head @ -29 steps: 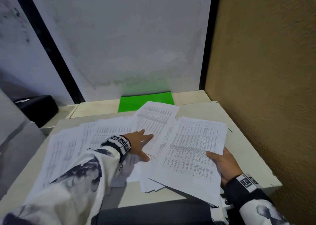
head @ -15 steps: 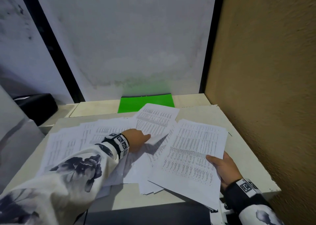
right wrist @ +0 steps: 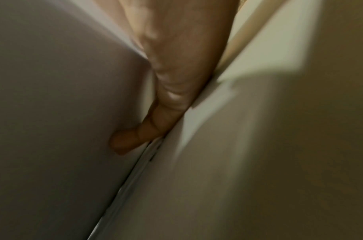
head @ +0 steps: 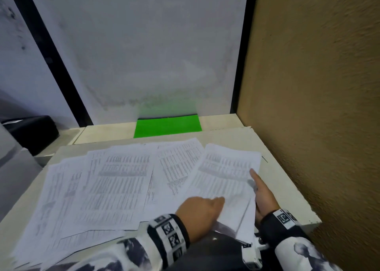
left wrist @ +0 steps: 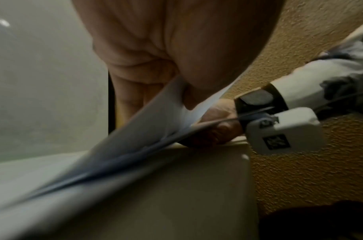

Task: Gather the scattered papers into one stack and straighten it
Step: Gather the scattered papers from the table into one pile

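Several printed sheets lie fanned across the pale table, overlapping one another. At the right a partial paper stack is lifted at its near end. My right hand holds its right edge, thumb on top and fingers under the stack. My left hand grips the stack's near left edge. In the left wrist view the sheets pass between that hand's thumb and fingers, with my right hand beyond them.
A green folder lies flat at the back of the table against the grey wall. A brown textured wall closes the right side. A black object sits on a lower surface at the left.
My left hand left the middle sheets and moved right and nearer, onto the stack in my right hand. The right hand's thumb now points further up the stack.
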### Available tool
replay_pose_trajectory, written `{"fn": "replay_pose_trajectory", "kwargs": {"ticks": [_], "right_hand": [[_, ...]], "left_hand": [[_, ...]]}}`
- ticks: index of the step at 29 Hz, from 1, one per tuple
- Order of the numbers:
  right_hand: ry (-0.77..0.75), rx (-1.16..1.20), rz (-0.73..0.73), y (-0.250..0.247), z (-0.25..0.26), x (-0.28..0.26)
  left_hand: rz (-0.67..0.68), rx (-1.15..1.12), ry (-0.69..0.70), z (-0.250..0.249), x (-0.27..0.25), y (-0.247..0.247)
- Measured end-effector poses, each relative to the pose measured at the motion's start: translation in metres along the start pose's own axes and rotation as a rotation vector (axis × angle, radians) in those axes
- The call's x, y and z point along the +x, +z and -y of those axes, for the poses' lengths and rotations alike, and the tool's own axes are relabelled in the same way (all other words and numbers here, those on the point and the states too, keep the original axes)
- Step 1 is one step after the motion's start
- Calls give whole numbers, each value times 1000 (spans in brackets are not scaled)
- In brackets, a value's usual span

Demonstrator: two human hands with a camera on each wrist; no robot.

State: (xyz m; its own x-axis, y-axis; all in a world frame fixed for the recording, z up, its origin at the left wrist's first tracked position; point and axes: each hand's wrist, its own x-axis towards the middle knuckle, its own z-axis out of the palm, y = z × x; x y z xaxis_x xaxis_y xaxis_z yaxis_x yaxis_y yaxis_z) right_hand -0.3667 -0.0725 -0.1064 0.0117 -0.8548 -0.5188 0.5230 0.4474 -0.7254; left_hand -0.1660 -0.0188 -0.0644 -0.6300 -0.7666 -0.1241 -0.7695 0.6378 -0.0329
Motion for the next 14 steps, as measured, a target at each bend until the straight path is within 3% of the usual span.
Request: {"fn": "replay_pose_trajectory", "kwargs": {"ticks": [1, 2, 4, 8, 11, 14], "right_hand": [[-28, -49, 37, 0, 1, -1], [-55, -116, 58, -1, 1, -3], [-95, -232, 83, -2, 5, -9], [-126, -304, 73, -12, 25, -13], [-177, -324, -26, -34, 47, -9], [-166, -347, -153, -59, 56, -8]], "left_hand": [[61, 7, 9, -7, -2, 4], [34, 35, 57, -10, -1, 12], [-2, -137, 62, -10, 1, 8], [61, -476, -97, 23, -5, -12], [223, -356, -265, 60, -15, -8], [412, -205, -339, 69, -28, 15]]}}
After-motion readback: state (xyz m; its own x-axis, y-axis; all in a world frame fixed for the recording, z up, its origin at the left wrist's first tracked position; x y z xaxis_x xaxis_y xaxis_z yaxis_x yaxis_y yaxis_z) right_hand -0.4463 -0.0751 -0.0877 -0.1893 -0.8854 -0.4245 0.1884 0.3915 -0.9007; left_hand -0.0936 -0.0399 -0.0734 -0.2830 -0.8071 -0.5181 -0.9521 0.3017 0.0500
